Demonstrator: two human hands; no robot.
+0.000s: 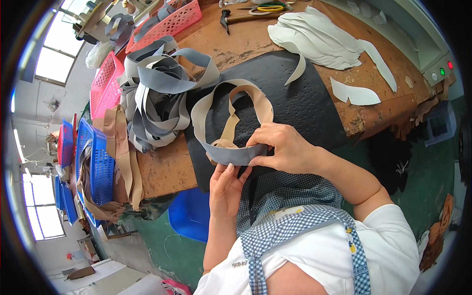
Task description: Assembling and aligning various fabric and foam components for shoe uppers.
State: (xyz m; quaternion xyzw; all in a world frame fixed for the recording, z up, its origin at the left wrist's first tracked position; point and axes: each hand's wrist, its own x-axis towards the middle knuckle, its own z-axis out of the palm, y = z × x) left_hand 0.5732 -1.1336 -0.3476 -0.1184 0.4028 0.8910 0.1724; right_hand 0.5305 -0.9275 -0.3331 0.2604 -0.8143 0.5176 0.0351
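Note:
A looped strip of leather-like material (232,156), grey-blue outside and beige inside, stands on edge over the near part of a black perforated mat (309,110). My right hand (282,145) pinches the strip's near right side, thumb outside and fingers over the top edge. Below the near side, my left hand (227,189) has its thumb and fingertips closed at the lower edge, partly hidden behind the strip. A narrower tan end (230,129) curls inside the loop. To the left lies a tangled pile of similar grey and cream strips (160,123).
White cut pieces (314,39) are stacked at the back right, with loose ones nearer. A hammer (250,18) and yellow-handled scissors (270,8) lie at the back. Pink baskets (105,83) and a blue basket (98,162) line the left; tan strips (120,152) overhang the table edge.

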